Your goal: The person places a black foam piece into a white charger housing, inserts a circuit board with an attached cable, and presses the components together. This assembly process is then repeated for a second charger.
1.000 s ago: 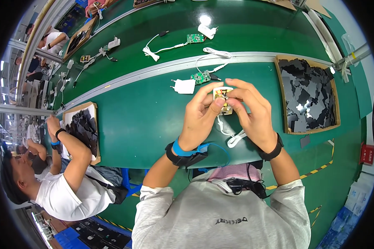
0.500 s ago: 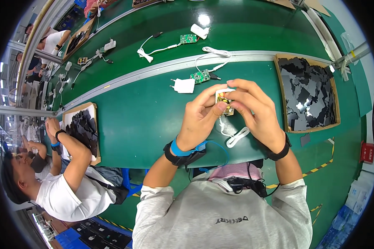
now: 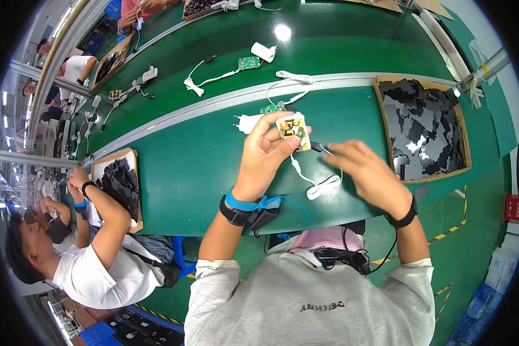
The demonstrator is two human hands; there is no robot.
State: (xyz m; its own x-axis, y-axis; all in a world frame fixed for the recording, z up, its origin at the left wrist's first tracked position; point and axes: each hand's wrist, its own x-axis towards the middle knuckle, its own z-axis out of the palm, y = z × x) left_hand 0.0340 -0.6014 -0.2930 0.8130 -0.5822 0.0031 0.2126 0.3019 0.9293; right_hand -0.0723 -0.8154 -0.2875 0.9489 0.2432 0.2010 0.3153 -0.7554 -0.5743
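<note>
My left hand [image 3: 262, 155] grips a power-adapter circuit board [image 3: 294, 130] with a white edge, its thumb across the face. Small yellow and green components cover that face, which is turned up. From the board's lower end a white cable [image 3: 324, 187] runs down to a coiled bundle on the table; a black plug [image 3: 315, 146] shows beside the board. To the right, my right hand [image 3: 366, 174] is apart from the board, fingers stretched toward the cable and holding nothing. Behind my left hand lie a white plug housing [image 3: 249, 123] and a green circuit board [image 3: 273, 108], partly hidden.
A cardboard tray of dark sheet pieces [image 3: 424, 132] stands at the right, another such tray [image 3: 118, 183] at the left by a seated co-worker [image 3: 98, 259]. Beyond a metal rail [image 3: 213, 108], a green belt [image 3: 323, 40] carries adapter boards, cables and white housings.
My right hand has let go of the board and moved right and down. My left hand has turned the board face up. Parts beyond the rail have shifted left.
</note>
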